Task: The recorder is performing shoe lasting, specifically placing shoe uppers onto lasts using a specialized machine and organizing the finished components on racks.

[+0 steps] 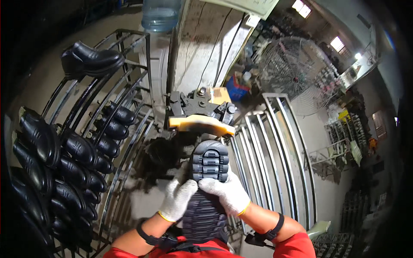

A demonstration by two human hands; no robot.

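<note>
Both my hands wear white gloves with yellow cuffs. Between them is a black shoe [205, 215], its ridged sole turned up and its heel end pointing away from me. My left hand [177, 200] grips the shoe's left side, thumb resting near the sole's middle. From the other side my right hand [229, 191] holds it the same way, thumb on the sole; its remaining fingers are hidden beneath. Just beyond the heel is a curved yellow pad [202, 124] on a dark metal machine [200, 104]. A narrow gap seems to separate heel and pad.
On my left a metal rack [148, 56] carries several black shoes [79, 148]. A rack of bare metal bars [275, 146] stands at right. Behind it are a large caged fan [294, 71] and a blue box [237, 88]. A pillar [202, 47] rises behind the machine.
</note>
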